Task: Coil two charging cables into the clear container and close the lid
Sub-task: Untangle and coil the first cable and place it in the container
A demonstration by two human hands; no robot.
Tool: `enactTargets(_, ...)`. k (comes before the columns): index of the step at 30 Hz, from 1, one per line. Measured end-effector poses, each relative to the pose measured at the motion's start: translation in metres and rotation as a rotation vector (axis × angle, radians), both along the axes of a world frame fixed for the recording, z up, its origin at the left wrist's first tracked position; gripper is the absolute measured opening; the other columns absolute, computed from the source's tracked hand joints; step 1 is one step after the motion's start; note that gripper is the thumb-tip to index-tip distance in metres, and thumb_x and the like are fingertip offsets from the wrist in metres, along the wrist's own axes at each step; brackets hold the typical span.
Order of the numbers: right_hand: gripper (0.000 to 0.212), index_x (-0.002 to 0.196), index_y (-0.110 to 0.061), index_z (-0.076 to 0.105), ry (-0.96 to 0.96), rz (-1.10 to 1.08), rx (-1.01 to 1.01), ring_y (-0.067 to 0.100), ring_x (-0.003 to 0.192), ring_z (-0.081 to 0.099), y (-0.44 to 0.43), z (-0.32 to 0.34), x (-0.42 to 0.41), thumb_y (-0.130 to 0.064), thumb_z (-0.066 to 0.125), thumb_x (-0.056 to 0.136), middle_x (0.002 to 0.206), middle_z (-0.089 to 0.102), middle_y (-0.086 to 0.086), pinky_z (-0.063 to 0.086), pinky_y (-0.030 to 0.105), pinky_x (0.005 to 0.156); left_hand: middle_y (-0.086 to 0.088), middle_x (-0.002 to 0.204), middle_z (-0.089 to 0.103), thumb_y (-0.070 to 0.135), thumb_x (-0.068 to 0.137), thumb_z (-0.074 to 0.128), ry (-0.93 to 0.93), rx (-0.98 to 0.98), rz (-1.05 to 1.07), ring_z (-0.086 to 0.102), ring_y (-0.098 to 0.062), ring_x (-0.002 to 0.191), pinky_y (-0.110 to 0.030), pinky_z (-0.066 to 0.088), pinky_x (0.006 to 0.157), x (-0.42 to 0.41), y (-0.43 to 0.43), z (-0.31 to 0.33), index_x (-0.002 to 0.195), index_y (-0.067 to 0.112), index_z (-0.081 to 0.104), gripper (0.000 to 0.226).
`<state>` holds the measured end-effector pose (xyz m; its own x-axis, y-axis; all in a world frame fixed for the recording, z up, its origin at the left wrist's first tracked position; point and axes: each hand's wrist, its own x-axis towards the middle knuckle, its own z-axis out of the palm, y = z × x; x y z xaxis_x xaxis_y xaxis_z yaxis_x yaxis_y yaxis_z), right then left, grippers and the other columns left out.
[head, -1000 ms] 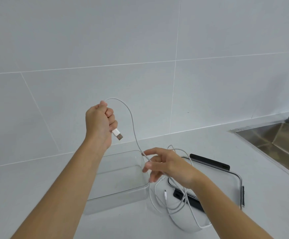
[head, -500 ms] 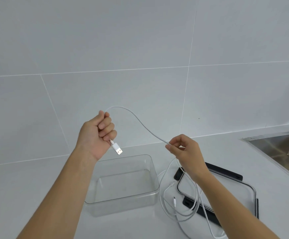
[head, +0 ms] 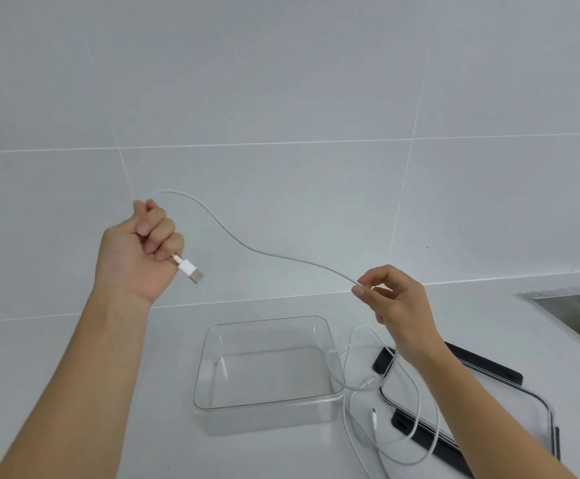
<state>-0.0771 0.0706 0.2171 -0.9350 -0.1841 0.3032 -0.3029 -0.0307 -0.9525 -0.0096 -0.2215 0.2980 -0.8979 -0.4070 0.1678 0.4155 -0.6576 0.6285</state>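
My left hand (head: 136, 250) is raised in a fist around one end of a white charging cable (head: 247, 245), whose USB plug (head: 189, 269) sticks out below the fingers. The cable arcs rightward to my right hand (head: 394, 300), which pinches it between thumb and forefinger. Below that hand, loose white cable (head: 402, 420) lies tangled on the counter and over the lid; I cannot tell the two cables apart there. The clear container (head: 268, 371) sits open on the counter, nothing inside. Its clear lid (head: 509, 409) with black clips lies flat to the right.
A white countertop (head: 74, 340) meets a white tiled wall behind. A steel sink (head: 579, 312) is set into the counter at the far right.
My right hand has slid along the cable to the right and upward, so a longer span stretches between the hands. The left hand keeps its grip.
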Motion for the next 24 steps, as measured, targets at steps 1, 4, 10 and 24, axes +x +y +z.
enactTargets(1, 0.016, 0.07, -0.012, 0.061, 0.031, 0.007, 0.052, 0.012, 0.049, 0.036, -0.004, 0.002, 0.0, -0.001, 0.069, 0.078, 0.063, 0.056, -0.005, 0.028, 0.014, 0.045, 0.009, 0.041, 0.033, 0.013, 0.094, 0.041, -0.035, -0.027, -0.017, 0.026, -0.008, 0.031, -0.014, 0.018, 0.033, 0.0, 0.001, -0.003, 0.072, 0.017, 0.048, 0.023)
enactTargets(4, 0.012, 0.071, -0.008, 0.062, 0.122, 0.072, 0.237, 0.005, 0.042, 0.032, -0.02, 0.009, 0.003, -0.002, 0.069, 0.08, 0.046, 0.051, -0.018, 0.026, 0.01, 0.042, 0.01, 0.042, 0.033, 0.022, 0.098, 0.034, -0.077, -0.105, -0.072, 0.027, -0.006, 0.031, -0.014, 0.019, 0.033, 0.001, 0.007, -0.009, 0.073, 0.018, 0.046, 0.028)
enactTargets(10, 0.021, 0.068, -0.022, 0.058, 0.302, 0.219, 0.584, 0.003, 0.051, 0.042, -0.043, 0.016, 0.009, -0.009, 0.069, 0.081, 0.059, 0.053, -0.031, 0.035, 0.01, 0.055, 0.01, 0.044, 0.03, 0.026, 0.097, 0.042, -0.219, -0.343, -0.067, 0.023, -0.003, 0.033, -0.017, 0.015, 0.035, 0.006, 0.011, -0.015, 0.074, 0.016, 0.047, 0.025)
enactTargets(24, 0.016, 0.072, -0.023, 0.062, 0.591, 0.41, 0.496, 0.002, 0.058, 0.045, -0.082, 0.048, 0.02, -0.012, 0.064, 0.084, 0.069, 0.058, -0.015, 0.034, 0.008, 0.057, 0.002, 0.057, 0.045, 0.02, 0.098, 0.041, -0.389, -0.619, -0.175, 0.045, -0.011, 0.045, -0.023, 0.045, 0.045, 0.019, 0.012, -0.031, 0.074, 0.012, 0.048, 0.026)
